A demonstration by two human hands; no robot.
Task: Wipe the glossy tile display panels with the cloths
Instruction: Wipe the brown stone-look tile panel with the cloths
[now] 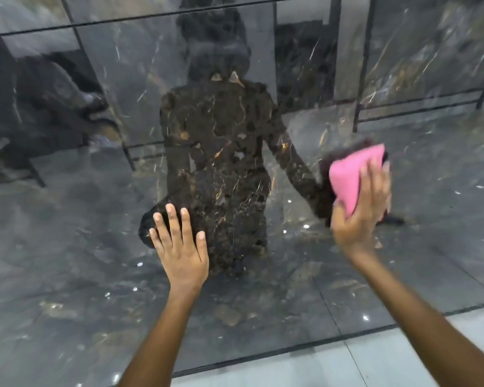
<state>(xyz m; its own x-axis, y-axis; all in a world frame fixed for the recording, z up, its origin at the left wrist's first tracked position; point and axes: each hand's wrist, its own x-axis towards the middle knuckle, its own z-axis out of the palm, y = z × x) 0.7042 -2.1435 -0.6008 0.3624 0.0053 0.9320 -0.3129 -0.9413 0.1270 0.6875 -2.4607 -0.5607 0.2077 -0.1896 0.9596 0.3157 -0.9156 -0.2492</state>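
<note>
Panel: a big glossy dark marble-look tile panel (81, 247) is filling nearly the whole view, with pale and gold veins running through it. It's so shiny it's mirroring the person standing in front plus the room behind them.
Left hand: the left hand (180, 247) is lying flat on the panel, fingers straight and spread, gripping nothing at all, just pressing palm-down on the glass-like face.
Right hand: the right hand (359, 208) is pressing the cloth against the panel, fingers laid over it and the thumb tucking round its lower edge, so it's holding the cloth.
Cloth: a pink cloth (352, 177), folded up, is sitting between the right palm and the tile, off to the right of the reflected figure.
Floor: a strip of pale grey floor tiles (403, 358) is showing along the bottom right, just below the panel's dark edge.
Writing: no brand, label or lettering is readable anywhere; the shot is a bit blurry too.
</note>
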